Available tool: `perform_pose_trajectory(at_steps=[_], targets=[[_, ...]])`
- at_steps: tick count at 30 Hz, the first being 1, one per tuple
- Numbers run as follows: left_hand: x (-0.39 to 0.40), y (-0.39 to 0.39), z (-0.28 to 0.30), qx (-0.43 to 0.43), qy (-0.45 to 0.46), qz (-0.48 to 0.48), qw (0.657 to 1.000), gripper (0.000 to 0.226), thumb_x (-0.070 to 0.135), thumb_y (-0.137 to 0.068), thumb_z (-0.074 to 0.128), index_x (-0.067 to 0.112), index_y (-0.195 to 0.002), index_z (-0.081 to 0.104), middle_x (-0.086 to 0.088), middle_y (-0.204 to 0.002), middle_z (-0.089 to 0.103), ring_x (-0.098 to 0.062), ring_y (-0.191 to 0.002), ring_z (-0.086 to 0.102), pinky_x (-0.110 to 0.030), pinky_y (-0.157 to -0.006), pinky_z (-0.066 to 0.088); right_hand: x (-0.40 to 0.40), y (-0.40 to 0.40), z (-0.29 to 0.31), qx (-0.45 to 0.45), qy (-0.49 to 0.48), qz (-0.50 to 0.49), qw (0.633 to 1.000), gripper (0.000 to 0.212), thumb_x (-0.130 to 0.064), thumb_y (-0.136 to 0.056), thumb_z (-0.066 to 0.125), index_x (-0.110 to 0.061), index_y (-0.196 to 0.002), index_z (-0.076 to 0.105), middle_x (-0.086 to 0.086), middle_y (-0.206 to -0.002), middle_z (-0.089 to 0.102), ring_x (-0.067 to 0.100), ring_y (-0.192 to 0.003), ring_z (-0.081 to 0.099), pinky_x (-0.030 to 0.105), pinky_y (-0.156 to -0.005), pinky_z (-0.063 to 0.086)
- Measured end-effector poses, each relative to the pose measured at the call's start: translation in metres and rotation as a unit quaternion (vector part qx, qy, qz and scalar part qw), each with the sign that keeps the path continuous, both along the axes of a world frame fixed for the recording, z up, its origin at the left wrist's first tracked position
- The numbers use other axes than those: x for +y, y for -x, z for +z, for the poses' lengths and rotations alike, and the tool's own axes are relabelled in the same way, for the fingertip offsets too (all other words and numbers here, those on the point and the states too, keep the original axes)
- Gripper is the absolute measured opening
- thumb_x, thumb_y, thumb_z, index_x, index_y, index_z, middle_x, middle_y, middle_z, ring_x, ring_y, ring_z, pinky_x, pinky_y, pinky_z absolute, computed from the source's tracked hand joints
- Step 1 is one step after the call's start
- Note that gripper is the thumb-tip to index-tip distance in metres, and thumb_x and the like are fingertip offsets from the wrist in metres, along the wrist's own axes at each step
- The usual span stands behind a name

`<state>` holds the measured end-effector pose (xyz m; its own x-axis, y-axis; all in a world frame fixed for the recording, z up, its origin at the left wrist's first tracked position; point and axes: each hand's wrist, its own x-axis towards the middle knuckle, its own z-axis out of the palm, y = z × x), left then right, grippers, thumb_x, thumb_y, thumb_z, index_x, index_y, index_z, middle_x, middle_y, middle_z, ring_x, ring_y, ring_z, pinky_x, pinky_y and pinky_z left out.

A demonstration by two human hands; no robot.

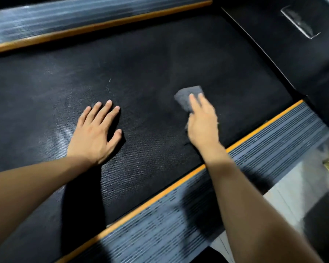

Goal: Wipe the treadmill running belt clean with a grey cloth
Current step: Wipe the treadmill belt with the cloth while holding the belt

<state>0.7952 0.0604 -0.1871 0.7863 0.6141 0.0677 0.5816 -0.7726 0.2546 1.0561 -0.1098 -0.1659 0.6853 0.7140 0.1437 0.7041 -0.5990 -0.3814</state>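
Belt: black textured treadmill running belt (141,76) fills the frame's centre, with pale dusty streaks near mid-frame.
Near rail: grey ribbed side rail with orange edge strip (207,196), running from bottom centre to right edge.
Far rail: matching grey rail with orange strip (84,21), upper left, blurred.
Left hand: left hand (95,135), centre-left, lies flat on the belt, fingers (104,109) straight and spread.
Right hand: right hand (202,122), right of centre, presses the cloth to the belt; fingers extended over it.
Cloth: small grey cloth (186,94), right of centre on the belt, partly under the right hand.
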Motion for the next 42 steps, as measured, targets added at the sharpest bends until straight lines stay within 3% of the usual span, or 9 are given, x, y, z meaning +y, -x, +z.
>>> perform_pose_trajectory(at_steps=[3,6,13,18,22,26,30,38,42], targets=[[-0.001,0.000,-0.001,-0.002,0.000,-0.004,1.000,0.069,0.051,-0.097,0.035,0.024,-0.159,0.030,-0.003,-0.168,0.026,-0.026,-0.157,0.016,-0.045,-0.128,0.008,-0.010,0.061,-0.004,-0.009,-0.001,0.144,0.990,0.060,-0.004,-0.086,0.051,-0.011,-0.145,0.045,0.016,-0.152,0.039,0.034,-0.136,0.041,0.041,-0.114,0.034],[0.000,0.001,0.000,-0.006,0.004,-0.007,1.000,0.069,0.052,-0.096,0.034,0.024,-0.159,0.029,-0.003,-0.168,0.026,-0.027,-0.157,0.016,-0.045,-0.128,0.008,-0.023,0.044,0.001,-0.026,0.049,0.221,0.974,0.065,-0.003,-0.090,0.053,-0.019,-0.151,0.035,0.007,-0.158,0.031,0.028,-0.142,0.033,0.038,-0.116,0.031],[-0.001,0.000,-0.001,-0.002,-0.009,-0.005,1.000,0.069,0.053,-0.096,0.034,0.024,-0.159,0.030,-0.003,-0.168,0.027,-0.027,-0.157,0.017,-0.046,-0.128,0.009,-0.059,-0.082,0.017,0.015,0.150,-0.111,0.982,0.062,-0.016,-0.099,0.044,-0.021,-0.156,0.019,0.011,-0.164,0.012,0.033,-0.147,0.017,0.044,-0.118,0.025],[-0.001,-0.001,-0.002,-0.003,-0.013,-0.003,1.000,0.071,0.054,-0.095,0.035,0.024,-0.159,0.030,-0.004,-0.168,0.027,-0.028,-0.156,0.018,-0.045,-0.128,0.009,-0.039,0.023,0.004,0.009,0.074,0.001,0.997,0.072,-0.003,-0.080,0.046,-0.009,-0.151,0.032,0.026,-0.157,0.025,0.043,-0.141,0.029,0.047,-0.117,0.027],[0.001,-0.001,-0.002,-0.002,-0.010,-0.005,1.000,0.073,0.055,-0.093,0.035,0.023,-0.159,0.031,-0.006,-0.167,0.028,-0.030,-0.156,0.020,-0.047,-0.128,0.010,-0.039,0.079,0.007,0.021,0.078,0.163,0.983,0.080,0.006,-0.084,0.050,-0.022,-0.154,0.024,0.010,-0.163,0.017,0.031,-0.148,0.021,0.042,-0.119,0.024],[0.001,-0.001,-0.002,-0.004,-0.011,-0.005,1.000,0.072,0.054,-0.094,0.035,0.024,-0.159,0.030,-0.005,-0.168,0.027,-0.028,-0.156,0.018,-0.046,-0.128,0.010,-0.050,0.002,0.008,-0.094,0.109,0.025,0.989,0.070,-0.011,-0.085,0.048,-0.022,-0.151,0.032,0.018,-0.156,0.033,0.040,-0.131,0.044,0.047,-0.108,0.038],[0.000,-0.001,-0.001,-0.002,-0.011,-0.002,1.000,0.072,0.054,-0.094,0.034,0.023,-0.159,0.030,-0.005,-0.168,0.027,-0.028,-0.156,0.018,-0.046,-0.128,0.009,-0.051,-0.033,0.021,-0.012,0.227,-0.122,0.966,0.076,-0.018,-0.094,0.050,-0.034,-0.156,0.009,0.004,-0.163,0.012,0.038,-0.129,0.034,0.043,-0.103,0.035],[0.001,-0.001,0.000,0.019,-0.013,-0.005,1.000,0.074,0.056,-0.094,0.031,0.023,-0.159,0.030,-0.005,-0.168,0.026,-0.029,-0.156,0.019,-0.046,-0.128,0.010,-0.040,0.138,0.016,-0.008,0.090,0.062,0.994,0.070,-0.016,-0.090,0.053,-0.037,-0.151,0.026,0.002,-0.159,0.024,0.029,-0.115,0.036,0.042,-0.098,0.035],[0.001,-0.001,0.001,0.027,-0.010,-0.010,1.000,0.072,0.054,-0.095,0.032,0.023,-0.160,0.028,-0.004,-0.169,0.024,-0.027,-0.157,0.016,-0.046,-0.128,0.009,-0.042,0.100,0.009,-0.078,0.095,0.051,0.991,0.072,-0.018,-0.086,0.058,-0.036,-0.150,0.030,0.004,-0.153,0.034,0.032,-0.110,0.044,0.044,-0.090,0.042]])
